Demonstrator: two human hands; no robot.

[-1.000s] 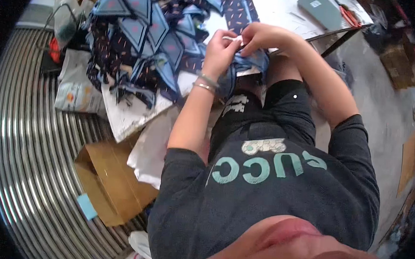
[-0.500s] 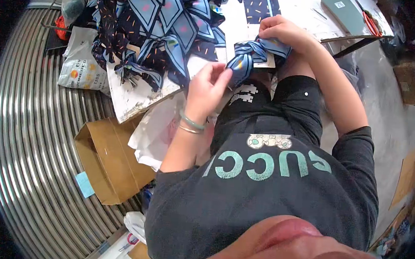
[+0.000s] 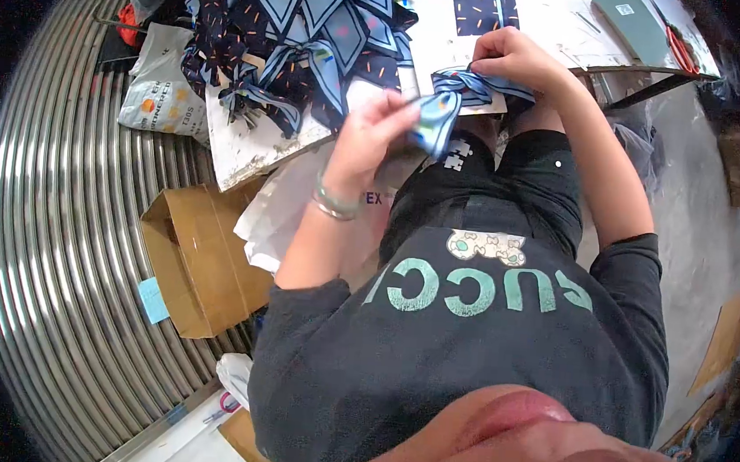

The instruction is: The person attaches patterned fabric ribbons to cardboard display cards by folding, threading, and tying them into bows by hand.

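A blue knotted fabric piece (image 3: 459,91) with dark striped edges stretches between my two hands at the table's front edge. My left hand (image 3: 375,128), with bangles at the wrist, pinches its lower end, which fans out over my lap. At the other end, my right hand (image 3: 512,59) grips the cloth with bent fingers. Beyond the left hand lies a heap of blue and navy patterned fabric pieces (image 3: 315,30). A navy strip with orange dashes (image 3: 482,7) lies flat behind the knotted piece.
The white table (image 3: 260,148) has a worn edge. A grey-green notebook (image 3: 631,28) and red-handled scissors (image 3: 679,50) lie at its far right. An open cardboard box (image 3: 214,259) and a white printed bag (image 3: 163,96) stand left, near a ribbed metal shutter (image 3: 71,210).
My hands have moved apart from a small white item at the cloth, and the knotted piece now shows between them. The left hand draws its end outward. The view has shifted slightly.
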